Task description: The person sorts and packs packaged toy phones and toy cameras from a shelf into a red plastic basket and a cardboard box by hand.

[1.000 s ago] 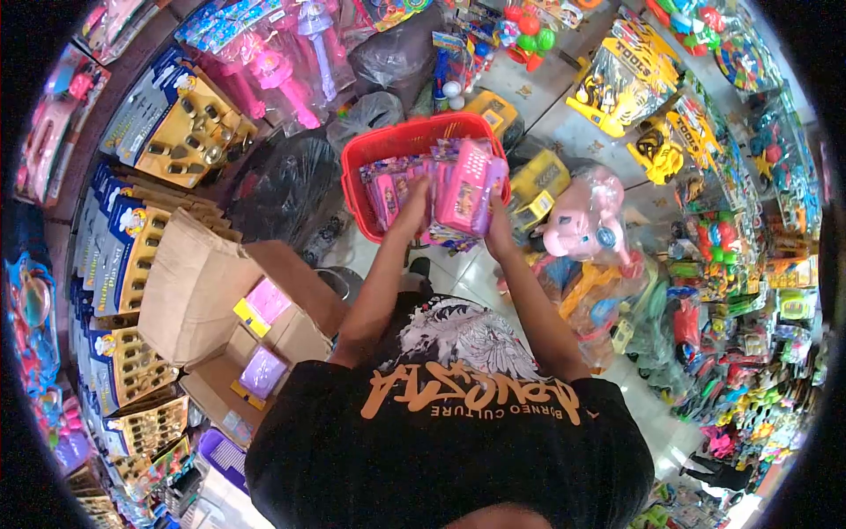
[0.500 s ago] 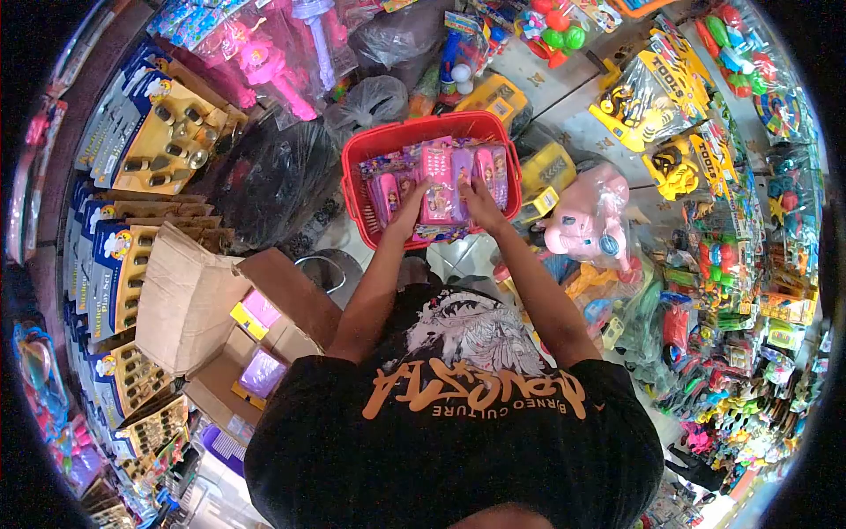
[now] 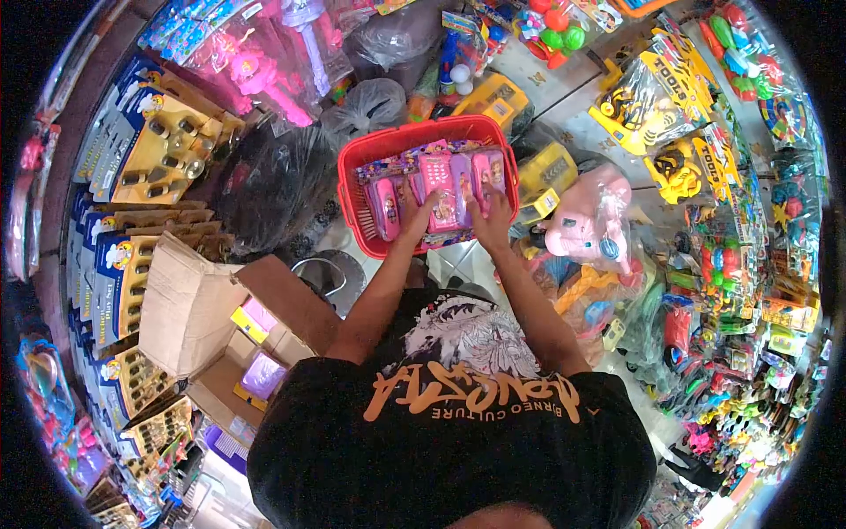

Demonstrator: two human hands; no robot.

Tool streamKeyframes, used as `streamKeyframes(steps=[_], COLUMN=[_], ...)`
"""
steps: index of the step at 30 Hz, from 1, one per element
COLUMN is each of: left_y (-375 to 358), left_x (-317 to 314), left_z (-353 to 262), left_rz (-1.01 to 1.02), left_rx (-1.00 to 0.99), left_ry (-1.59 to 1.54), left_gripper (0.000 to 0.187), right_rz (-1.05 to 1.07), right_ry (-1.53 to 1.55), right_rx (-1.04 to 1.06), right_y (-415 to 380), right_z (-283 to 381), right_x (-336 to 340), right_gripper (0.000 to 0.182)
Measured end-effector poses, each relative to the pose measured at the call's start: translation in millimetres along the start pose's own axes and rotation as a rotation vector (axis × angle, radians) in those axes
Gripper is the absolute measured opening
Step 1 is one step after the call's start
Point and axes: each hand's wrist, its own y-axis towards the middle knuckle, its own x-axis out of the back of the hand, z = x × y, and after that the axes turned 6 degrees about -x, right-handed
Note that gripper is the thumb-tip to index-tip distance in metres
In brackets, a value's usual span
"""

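Observation:
Several pink and purple packaged toys [image 3: 439, 176] lie in a red plastic basket [image 3: 357, 231] in front of me. My left hand [image 3: 419, 217] reaches over the near rim, its fingers on the left edge of the middle pink pack. On that pack's right side is my right hand [image 3: 491, 217], with its fingers closed at the purple and pink packs. Both hands hold the packs between them, inside the basket. Parts of the lower packs are hidden under the hands.
An open cardboard box [image 3: 196, 304] with pink and purple packs stands at lower left. Kitchen play sets [image 3: 159, 141] line the left side. A wrapped pink toy [image 3: 586, 220] and yellow tool packs [image 3: 652, 101] are at right. Black plastic bags [image 3: 269, 181] sit left of the basket.
The basket looks slightly tilted and shifted left. Both hands have moved slightly down in the view, still at the pink and purple packs.

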Motion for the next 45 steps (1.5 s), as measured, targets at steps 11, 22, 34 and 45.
streamKeyframes(steps=[11,22,34,45], left_y=[10.2,-39.3,-230.6,-338.7], left_x=[6.2,15.7,4.0,75.2], left_z=[34.5,7.0,58.1,129.0], left_rz=[-0.044,-0.147,0.044,0.547], left_rx=[-0.090,-0.267,-0.287,0.339], left_ry=[0.072,-0.068,0.238,0.575], left_gripper=[0.098,0.058,0.017,0.033], right_rz=[0.115,0.141,1.168,1.608], right_ry=[0.280,0.667,0.526,0.535], right_rx=[-0.070,-0.171,-0.412,-0.298], right_y=[-3.2,-72.2,-276.4,-379.6], right_z=[-1.7,-31.9,-169.4,-197.3], right_x=[3.9,55.4,47.7,44.9], right_gripper=[0.058,0.047,0.060,0.058])
